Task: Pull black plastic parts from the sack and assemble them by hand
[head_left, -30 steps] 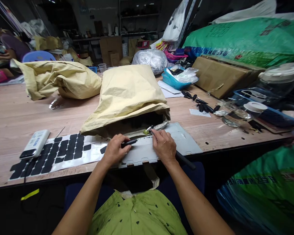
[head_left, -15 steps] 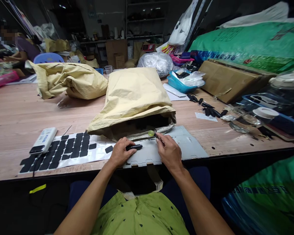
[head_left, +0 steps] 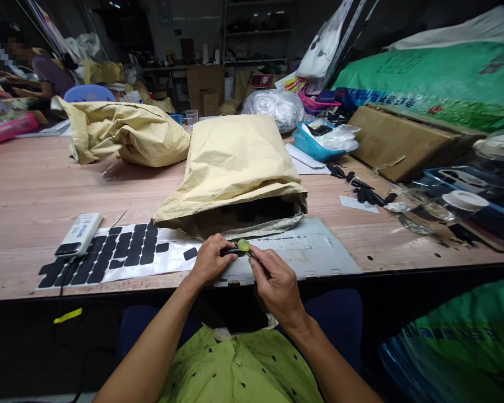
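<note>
My left hand [head_left: 210,259] is closed on a small black cylindrical piece [head_left: 230,252] that points to the right. My right hand [head_left: 276,280] grips a thin dark-handled tool with a round yellow-green head [head_left: 243,245]. That head lies against or just over the end of the black piece; which of the two I cannot tell. Both hands are above a grey flat board [head_left: 319,252] at the table's front edge. Just beyond them, a large yellowish paper sack [head_left: 239,151] lies with its dark mouth facing me.
On the left, a sheet of black rounded stickers [head_left: 130,246] lies beside a white device with a cable [head_left: 79,235]. Behind is another yellowish sack [head_left: 130,131]. To the right are black pieces [head_left: 367,193], a blue basket [head_left: 315,143] and a cardboard box [head_left: 403,140]. A person sits far left.
My right hand has moved left, bringing the yellow-green head from near the sack's mouth to the black piece. My left hand keeps its hold. The view has shifted slightly.
</note>
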`<state>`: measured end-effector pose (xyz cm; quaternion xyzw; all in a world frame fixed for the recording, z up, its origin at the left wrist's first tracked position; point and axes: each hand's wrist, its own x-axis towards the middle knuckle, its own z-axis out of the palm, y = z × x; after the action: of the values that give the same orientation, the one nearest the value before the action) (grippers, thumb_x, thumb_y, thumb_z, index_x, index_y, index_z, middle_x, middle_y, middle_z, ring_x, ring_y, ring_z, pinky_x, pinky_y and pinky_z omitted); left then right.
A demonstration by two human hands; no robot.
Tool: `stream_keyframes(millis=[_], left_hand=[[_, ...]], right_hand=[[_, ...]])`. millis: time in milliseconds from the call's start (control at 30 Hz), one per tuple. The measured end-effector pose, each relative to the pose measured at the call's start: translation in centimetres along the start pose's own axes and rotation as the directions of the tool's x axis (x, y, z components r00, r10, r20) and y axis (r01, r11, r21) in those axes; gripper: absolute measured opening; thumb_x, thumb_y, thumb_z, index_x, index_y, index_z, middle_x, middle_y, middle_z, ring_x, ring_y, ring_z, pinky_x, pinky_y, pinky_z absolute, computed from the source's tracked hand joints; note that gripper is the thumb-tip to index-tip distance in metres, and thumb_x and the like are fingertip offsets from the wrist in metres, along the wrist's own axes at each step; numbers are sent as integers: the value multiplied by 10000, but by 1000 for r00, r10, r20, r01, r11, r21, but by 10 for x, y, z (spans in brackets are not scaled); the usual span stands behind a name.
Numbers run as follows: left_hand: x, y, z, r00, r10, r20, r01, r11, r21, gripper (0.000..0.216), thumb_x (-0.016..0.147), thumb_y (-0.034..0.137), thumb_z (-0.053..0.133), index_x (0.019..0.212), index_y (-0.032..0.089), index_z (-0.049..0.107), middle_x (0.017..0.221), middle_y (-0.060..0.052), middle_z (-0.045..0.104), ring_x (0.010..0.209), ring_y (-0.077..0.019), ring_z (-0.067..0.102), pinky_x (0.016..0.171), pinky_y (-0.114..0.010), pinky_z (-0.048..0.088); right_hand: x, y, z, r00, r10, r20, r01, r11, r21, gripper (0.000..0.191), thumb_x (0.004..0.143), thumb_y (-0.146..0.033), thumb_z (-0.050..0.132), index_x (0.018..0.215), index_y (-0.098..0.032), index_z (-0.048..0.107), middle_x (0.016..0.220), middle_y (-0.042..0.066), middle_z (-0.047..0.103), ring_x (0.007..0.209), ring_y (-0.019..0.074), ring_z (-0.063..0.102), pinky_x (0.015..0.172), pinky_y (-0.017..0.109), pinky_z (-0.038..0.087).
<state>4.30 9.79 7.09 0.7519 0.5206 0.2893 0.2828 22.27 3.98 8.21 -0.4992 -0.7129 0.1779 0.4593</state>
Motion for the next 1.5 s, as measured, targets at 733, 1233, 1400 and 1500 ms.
stream_keyframes(millis=[733,1233,1400,1500], left_hand=[[-1,3,-3,1000,-20,14,20,1000,-6,162,777,204,717,938,199,738,856,-21,600,866,-190,561,791,-315,444],[-53,35,-3,949,263,175,-224,950,-216,212,881,292,639,1059,202,710,936,-60,632,864,-175,592,764,-284,471],[-102,15,41,892,18,451,29,995,-99,222,846,296,636,1037,243,734,937,-45,686,828,-193,646,745,-287,499],[-109,-22,68,826,-363,431,363,928,86,307,867,307,593,1147,253,707,1096,-74,719,1001,-263,671,883,-364,511]], right_hand=[[25,43,-24,989,56,-137,-89,965,-247,307,937,-245,518,1197,-200,676,1019,56,712,919,169,656,812,278,502],[30,76,-17,994,5,-111,-81,719,-691,303,911,-200,542,1169,-252,693,872,35,645,808,179,504,709,296,360],[30,76,-16,993,-1,-117,-81,716,-693,309,923,-199,506,1168,-239,690,869,49,641,805,193,493,713,310,355],[30,75,-16,994,-2,-114,-77,720,-689,320,920,-194,496,1175,-241,684,870,55,639,806,197,489,710,317,352]])
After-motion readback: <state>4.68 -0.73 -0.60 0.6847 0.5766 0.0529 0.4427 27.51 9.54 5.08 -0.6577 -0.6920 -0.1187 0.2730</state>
